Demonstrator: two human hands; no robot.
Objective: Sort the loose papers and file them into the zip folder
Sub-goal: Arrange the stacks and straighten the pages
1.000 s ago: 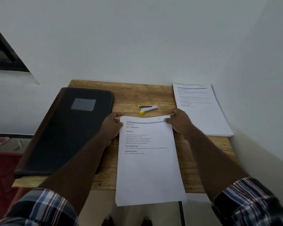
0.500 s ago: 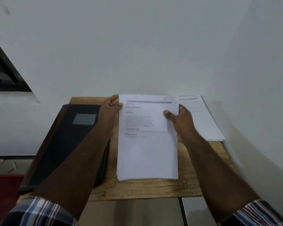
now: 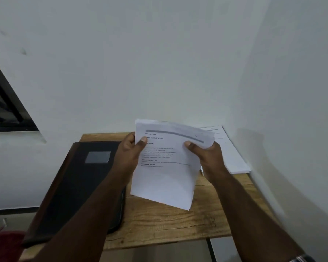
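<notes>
Head cam, only one view here. Both hands have a stack of papers lifted off the wooden table, right about the middle of the frame, tilted so its bottom corner dips to the lower right. The left hand grips the stack's left edge, thumb curled over the printed front, fingers behind it. The right hand pinches the top right part, thumb on the front, and the sheets bend a bit there. The black zip folder lies flat and closed on the left half of the table. A second pile of sheets sits right of center, against the wall.
</notes>
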